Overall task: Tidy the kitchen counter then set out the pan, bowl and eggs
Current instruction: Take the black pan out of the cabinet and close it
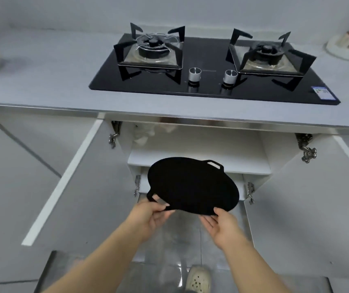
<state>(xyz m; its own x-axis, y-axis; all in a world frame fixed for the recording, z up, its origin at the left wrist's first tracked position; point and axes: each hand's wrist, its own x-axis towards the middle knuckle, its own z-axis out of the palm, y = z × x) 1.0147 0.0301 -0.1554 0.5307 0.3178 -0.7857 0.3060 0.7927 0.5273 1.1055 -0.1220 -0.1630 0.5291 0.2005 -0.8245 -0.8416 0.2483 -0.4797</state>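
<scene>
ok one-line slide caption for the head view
Left hand and right hand hold a black pan before the open cabinet under the gas hob

The one head-worn camera stands before the gas hob (211, 66), close and higher than it, facing forward and steeply down. The counter (42, 81) around the hob fills the upper frame, and the open cabinet (196, 142) beneath the hob fills the middle.

Both hands held a flat round black pan (192, 186) before the open white cabinet (199, 159): left hand (151, 216) gripped its near-left handle, right hand (222, 224) its near rim.
</scene>
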